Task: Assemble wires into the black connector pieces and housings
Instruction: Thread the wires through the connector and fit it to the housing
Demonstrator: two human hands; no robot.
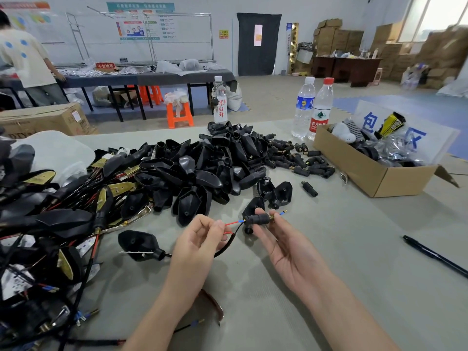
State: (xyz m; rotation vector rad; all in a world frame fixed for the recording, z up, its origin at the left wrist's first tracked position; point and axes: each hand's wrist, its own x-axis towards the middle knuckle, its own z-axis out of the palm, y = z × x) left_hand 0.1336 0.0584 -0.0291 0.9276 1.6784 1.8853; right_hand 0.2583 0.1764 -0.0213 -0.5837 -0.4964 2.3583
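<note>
Left hand pinches the wire, right hand grips the plug. The wire looks through; a big pile waits.

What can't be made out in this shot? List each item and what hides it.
Head view:
- Inside the connector piece: how far the wires run through is hidden by its body and the fingers of the right hand.
- Ends of the red wire: covered by the fingertips of the left hand.
- Far end of the pen: cut off by the right edge.
- Text on the wall posters: too small and blurred.
</note>
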